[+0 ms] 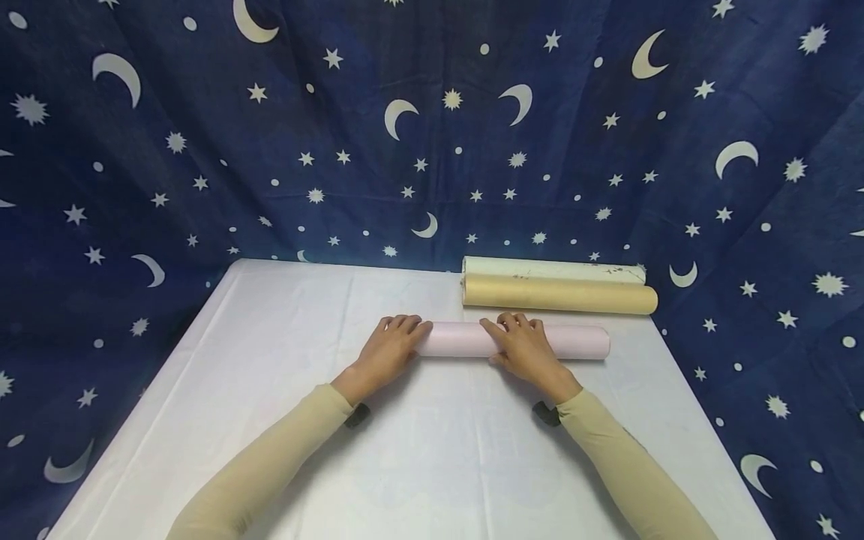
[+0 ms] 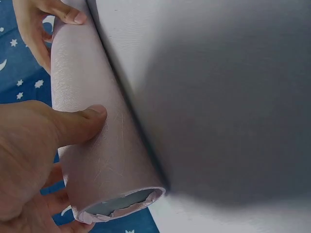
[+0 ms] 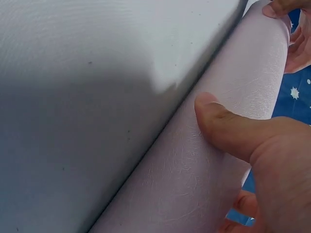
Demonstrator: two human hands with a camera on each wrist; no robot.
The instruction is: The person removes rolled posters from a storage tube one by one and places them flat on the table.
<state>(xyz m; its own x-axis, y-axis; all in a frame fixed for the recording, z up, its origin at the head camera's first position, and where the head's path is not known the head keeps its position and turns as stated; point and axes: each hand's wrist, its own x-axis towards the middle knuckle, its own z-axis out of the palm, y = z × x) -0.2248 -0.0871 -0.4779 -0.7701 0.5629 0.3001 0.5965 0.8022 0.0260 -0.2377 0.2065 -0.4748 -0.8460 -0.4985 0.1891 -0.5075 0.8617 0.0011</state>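
Grips a pink roll [image 1: 459, 341] with left hand [image 1: 390, 349] and right hand [image 1: 529, 349] at a white surface [image 1: 432, 457]. Faces a dark-blue, star-patterned curtain [image 1: 574, 135], beyond and along both sides.

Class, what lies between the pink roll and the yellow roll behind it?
The head view shows a strip of white tabletop between the pink roll and the yellow roll; fingers of the right hand curl over toward it.

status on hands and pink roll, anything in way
Left hand gripping pink roll near left end; right hand gripping mid-roll. Yellow roll and white roll behind, seemingly clear.
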